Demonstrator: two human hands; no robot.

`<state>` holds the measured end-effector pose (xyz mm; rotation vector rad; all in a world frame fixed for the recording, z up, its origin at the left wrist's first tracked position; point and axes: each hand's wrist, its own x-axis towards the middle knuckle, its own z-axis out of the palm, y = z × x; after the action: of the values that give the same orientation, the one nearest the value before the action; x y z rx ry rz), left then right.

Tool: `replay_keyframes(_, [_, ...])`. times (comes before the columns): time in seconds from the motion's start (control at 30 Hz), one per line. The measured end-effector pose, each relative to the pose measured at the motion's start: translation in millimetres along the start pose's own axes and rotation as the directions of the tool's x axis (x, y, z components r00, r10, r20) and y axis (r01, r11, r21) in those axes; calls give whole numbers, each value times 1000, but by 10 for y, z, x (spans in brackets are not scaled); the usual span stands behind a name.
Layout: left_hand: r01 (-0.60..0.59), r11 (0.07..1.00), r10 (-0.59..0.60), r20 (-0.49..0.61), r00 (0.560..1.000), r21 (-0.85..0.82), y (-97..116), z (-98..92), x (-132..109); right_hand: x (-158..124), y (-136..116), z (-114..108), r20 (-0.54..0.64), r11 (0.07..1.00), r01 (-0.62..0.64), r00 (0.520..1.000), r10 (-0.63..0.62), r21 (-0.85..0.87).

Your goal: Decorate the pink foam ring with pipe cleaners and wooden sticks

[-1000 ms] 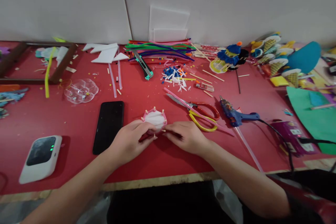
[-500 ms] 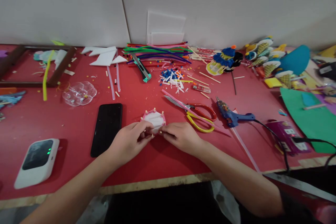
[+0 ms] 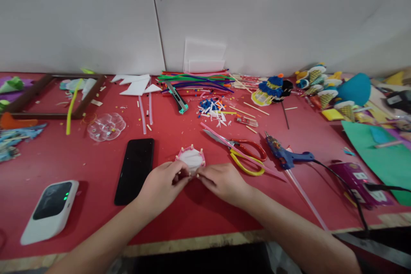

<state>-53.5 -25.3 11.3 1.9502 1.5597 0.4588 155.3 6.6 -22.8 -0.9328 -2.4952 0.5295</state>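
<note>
A small round craft piece (image 3: 192, 159), with a white base, pink edging and short pale pegs standing round its rim, sits on the red table. My left hand (image 3: 167, 182) pinches its near left edge between thumb and fingers. Opposite, my right hand (image 3: 221, 181) grips the near right edge, fingers bent together. My fingertips hide the near side of the piece. Just right of it lie scissors (image 3: 245, 165) with one red and one yellow handle, a pink pipe cleaner (image 3: 221, 138) across them.
A black phone (image 3: 135, 171) and a white device (image 3: 49, 212) lie to the left. At right are a blue glue gun (image 3: 289, 158), its cord and a purple box (image 3: 361, 184). Behind are a cutter (image 3: 176, 97), pipe cleaners (image 3: 195, 80) and cut scraps (image 3: 213, 109).
The view has tilted up slightly, so the table's contents appear lower. Both hands stay on the round piece, with only small finger shifts at its near edge.
</note>
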Motion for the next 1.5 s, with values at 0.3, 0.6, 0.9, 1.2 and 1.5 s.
replay_keyframes(0.3, [-37,997,36,9,999,74,-10,6,-9,1,-5,24,-15,996,-48,999,49,69])
replay_keyframes(0.6, [-45,996,43,24,999,71,4,-14,1,-33,-2,21,-74,1000,12,997,-10,29])
replay_keyframes(0.9, [-171,985,171,-27,985,28,-49,-31,1,-16,-22,-13,-66,996,-31,997,36,85])
replay_keyframes(1.2, [-523,836,544,-370,753,164,-140,-171,-100,-61,7,-123,-124,985,-52,990,73,165])
replay_keyframes(1.5, [-99,993,85,-204,975,-57,-111,-70,-73,-108,-101,-211,-148,993,93,986,-83,65])
